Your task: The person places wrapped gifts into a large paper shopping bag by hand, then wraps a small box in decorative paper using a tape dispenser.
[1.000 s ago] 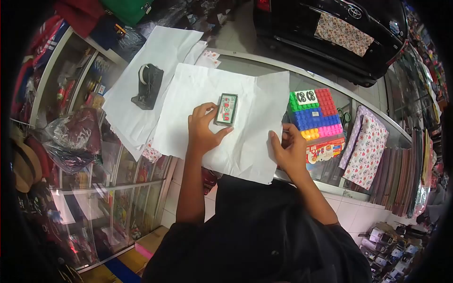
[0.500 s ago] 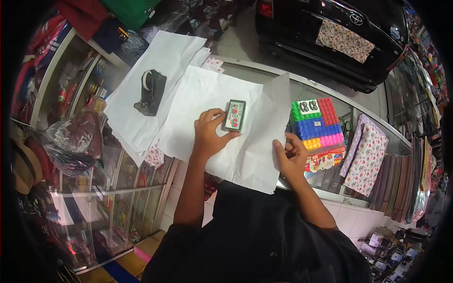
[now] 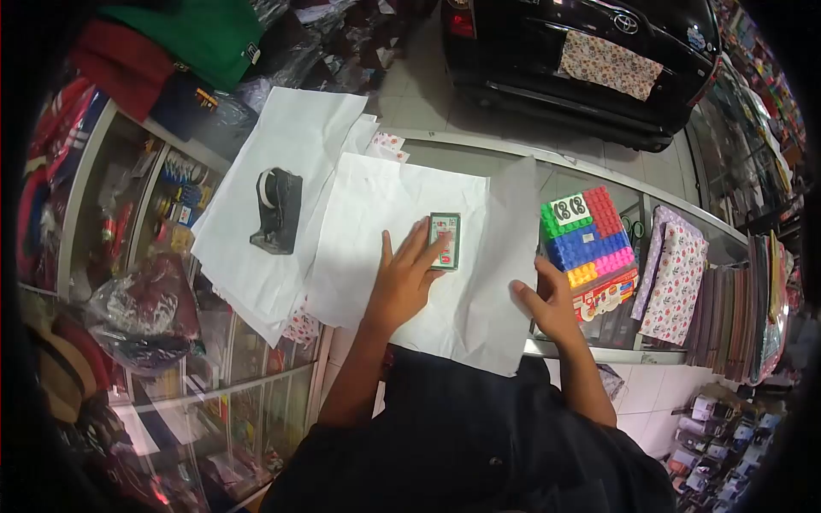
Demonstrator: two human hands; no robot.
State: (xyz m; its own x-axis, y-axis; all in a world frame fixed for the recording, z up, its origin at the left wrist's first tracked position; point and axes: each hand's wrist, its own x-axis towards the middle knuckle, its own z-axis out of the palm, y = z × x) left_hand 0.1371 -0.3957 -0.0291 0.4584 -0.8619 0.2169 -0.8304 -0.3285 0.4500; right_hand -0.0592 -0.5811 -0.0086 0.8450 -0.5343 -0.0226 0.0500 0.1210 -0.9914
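Note:
A small box (image 3: 452, 224) with a dark rim and a white and green label with red letters lies on a sheet of white paper (image 3: 368, 222). My left hand (image 3: 405, 280) rests with spread fingers on the paper and over the box's left side. The sheet's right part is folded up and creased. At its right edge, my right hand (image 3: 552, 301) has the paper between thumb and fingers. The fingers behind the sheet are partly hidden.
A black tape dispenser (image 3: 279, 214) stands on stacked white sheets (image 3: 312, 115) to the left. Right of the paper are a colourful block-pattern box (image 3: 590, 235) and folded floral cloth (image 3: 676, 282). Glass display cases surround the counter; a black car (image 3: 547, 103) is beyond.
My left hand has gone from gripping the box's sides to lying spread over it. The right hand still has the sheet's edge. The whole view has shifted slightly.

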